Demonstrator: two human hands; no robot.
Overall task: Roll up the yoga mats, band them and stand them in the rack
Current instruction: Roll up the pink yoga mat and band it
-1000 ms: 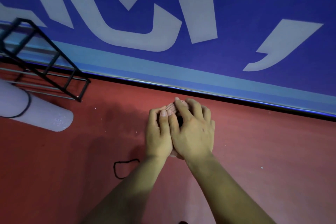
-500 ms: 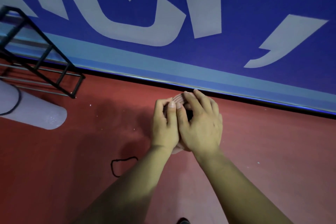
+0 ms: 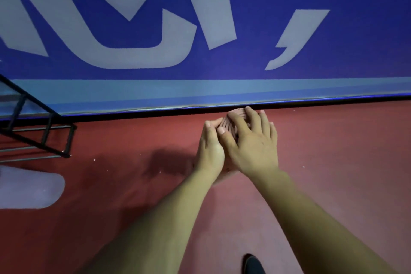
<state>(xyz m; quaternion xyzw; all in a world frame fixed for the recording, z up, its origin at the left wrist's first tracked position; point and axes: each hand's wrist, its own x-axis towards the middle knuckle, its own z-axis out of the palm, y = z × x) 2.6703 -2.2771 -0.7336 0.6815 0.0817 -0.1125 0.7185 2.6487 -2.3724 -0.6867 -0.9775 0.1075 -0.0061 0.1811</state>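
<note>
A rolled pink-red yoga mat (image 3: 230,125) shows its spiral end between my hands, close to the foot of the blue wall. Its body (image 3: 231,211) runs back toward me between my forearms. My left hand (image 3: 210,148) grips the roll's left side, thumb and fingers curled at the end. My right hand (image 3: 253,142) lies over the top and right side, fingers bent over the spiral end. A rolled grey mat (image 3: 29,189) lies at the left edge. The black metal rack (image 3: 47,137) stands at the left by the wall.
The red floor (image 3: 344,151) stretches right of my hands. The blue wall with large pale letters (image 3: 200,29) meets the floor just beyond the roll. A dark shoe tip (image 3: 252,262) shows at the bottom edge.
Both hands have moved with the roll's end farther toward the wall. The black band loop seen on the floor left of my arm is no longer in view.
</note>
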